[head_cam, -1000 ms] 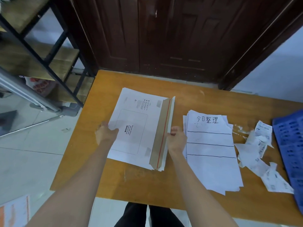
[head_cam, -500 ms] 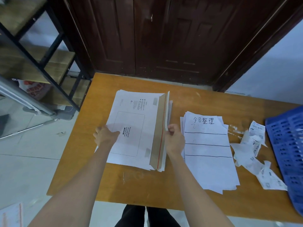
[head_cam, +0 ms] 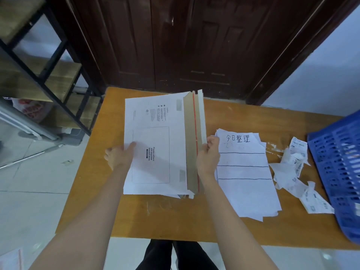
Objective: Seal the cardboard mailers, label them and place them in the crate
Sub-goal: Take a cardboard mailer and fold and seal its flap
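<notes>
At lower centre of the frame, a person stands at a wooden counter [head_cam: 159, 217] with both bare forearms reaching up the picture toward a white cardboard mailer [head_cam: 155, 137] at mid-frame. The left hand [head_cam: 118, 155] lies on the mailer's left edge with its fingers [head_cam: 131, 146] stretched fairly straight over the printed face, while the right hand [head_cam: 208, 155] pinches the raised flap [head_cam: 194, 133] along the right edge, fingers curled round it. The brown inner side of the flap and its red tear strip [head_cam: 195, 129] face the camera, so sealing appears only under way; no label is seen in the waybill box. More white edges peek out beneath, suggesting a stack still to process, though how many cannot be told. Just right of the mailer lies a pile of white sheets [head_cam: 245, 176], the top one hand-lettered and ruled, and further right a scatter of torn label scraps [head_cam: 294, 170]. At the right edge sits the blue crate [head_cam: 339, 164], its inside not visible, so nothing can be counted as delivered. Beyond the counter, a dark wooden door [head_cam: 175, 45] fills the top of the frame, with a black-framed shelving unit [head_cam: 48, 65] at upper left and pale tiled floor [head_cam: 39, 191] along the left side.
</notes>
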`<state>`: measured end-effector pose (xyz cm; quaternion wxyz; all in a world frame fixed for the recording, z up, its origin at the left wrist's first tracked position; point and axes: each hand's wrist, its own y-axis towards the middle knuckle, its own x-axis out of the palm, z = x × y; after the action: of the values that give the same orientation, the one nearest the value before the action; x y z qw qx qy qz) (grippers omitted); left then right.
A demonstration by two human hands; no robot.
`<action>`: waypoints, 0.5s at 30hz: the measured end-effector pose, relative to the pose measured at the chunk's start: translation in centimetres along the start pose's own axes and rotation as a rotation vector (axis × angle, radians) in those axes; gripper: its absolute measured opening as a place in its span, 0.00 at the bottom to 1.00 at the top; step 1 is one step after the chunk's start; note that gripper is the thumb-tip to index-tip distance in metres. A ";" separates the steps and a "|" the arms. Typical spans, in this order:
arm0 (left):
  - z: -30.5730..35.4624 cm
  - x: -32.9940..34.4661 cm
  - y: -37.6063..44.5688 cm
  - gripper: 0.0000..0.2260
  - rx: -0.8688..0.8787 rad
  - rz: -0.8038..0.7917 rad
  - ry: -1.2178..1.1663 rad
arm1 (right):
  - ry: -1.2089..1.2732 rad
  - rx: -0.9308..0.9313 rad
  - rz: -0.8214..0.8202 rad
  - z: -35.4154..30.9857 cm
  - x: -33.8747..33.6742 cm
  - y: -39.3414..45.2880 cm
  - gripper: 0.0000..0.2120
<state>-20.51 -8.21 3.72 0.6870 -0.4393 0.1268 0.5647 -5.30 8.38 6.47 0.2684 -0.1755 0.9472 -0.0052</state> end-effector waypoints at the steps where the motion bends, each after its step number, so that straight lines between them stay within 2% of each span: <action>1: 0.1 -0.2 -0.1 0.24 0.026 0.008 -0.064 | 0.012 0.012 -0.004 0.0 -0.2 0.1 0.08; 3: 0.6 -0.7 -0.5 0.19 0.050 0.005 -0.159 | 0.037 0.043 -0.016 0.0 -0.7 0.4 0.09; 8: 2.4 -0.5 -2.1 0.16 0.089 0.034 -0.235 | 0.073 -0.022 0.050 0.2 -2.0 1.4 0.10; 15: 4.0 2.7 -5.5 0.18 0.150 0.006 -0.304 | 0.064 -0.016 0.072 1.8 -6.7 3.7 0.10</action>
<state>-16.04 -3.30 6.81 0.7275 -0.2958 0.0645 0.6157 -0.28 14.28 7.90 0.2367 -0.1432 0.9609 0.0065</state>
